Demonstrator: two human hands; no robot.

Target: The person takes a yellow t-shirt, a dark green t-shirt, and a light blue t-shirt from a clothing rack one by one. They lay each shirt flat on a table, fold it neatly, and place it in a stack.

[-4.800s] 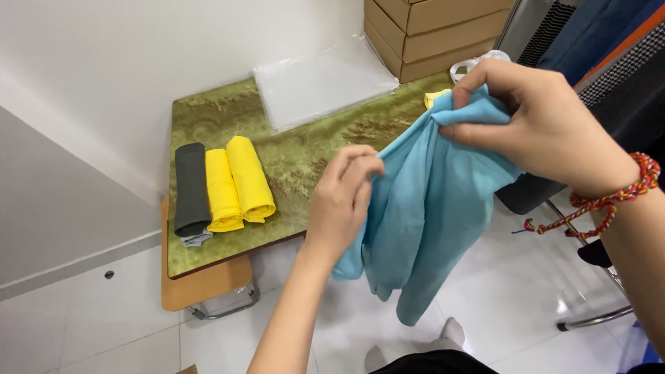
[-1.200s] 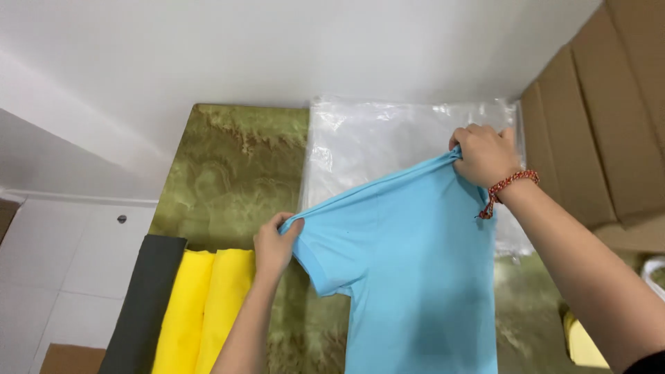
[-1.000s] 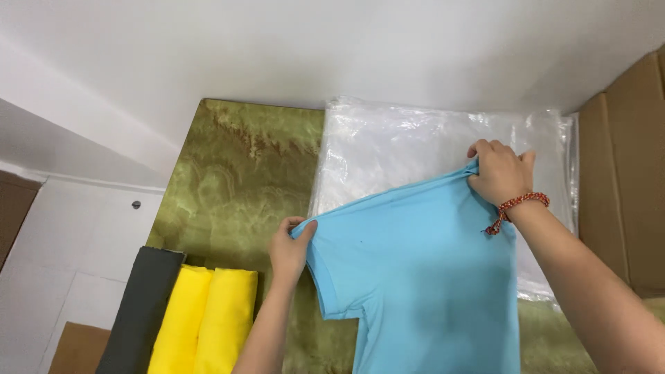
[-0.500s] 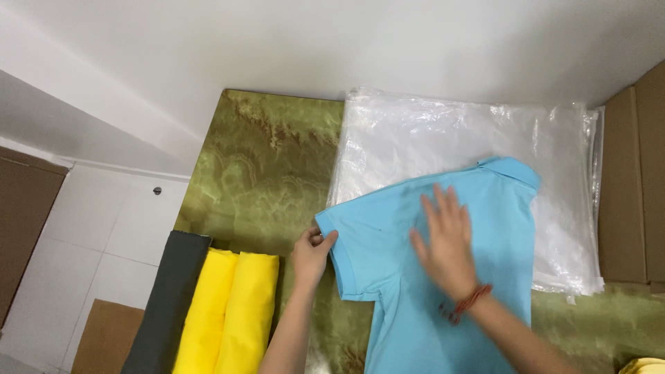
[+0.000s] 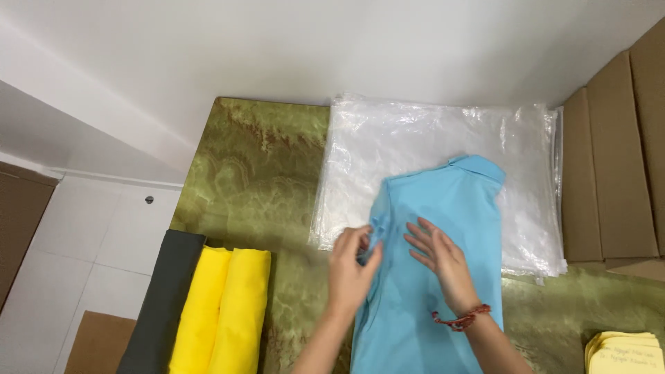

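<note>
Clear plastic bags (image 5: 443, 138) lie stacked beside brown cardboard boxes (image 5: 609, 173); left hand (image 5: 353, 266) pinches the light-blue polo shirt's (image 5: 443, 228) sleeve, right hand (image 5: 440, 260) flat, fingers spread.

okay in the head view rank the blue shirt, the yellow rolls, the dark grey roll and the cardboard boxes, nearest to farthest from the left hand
From the left hand:
1. Blue shirt, under its fingers.
2. Yellow rolls, to the left.
3. Dark grey roll, beyond the yellow ones.
4. Cardboard boxes, far right.

Garment packing rm, stacked plastic bags (image 5: 443, 159), cardboard boxes (image 5: 613, 159), rolled shirts (image 5: 222, 312)
</note>
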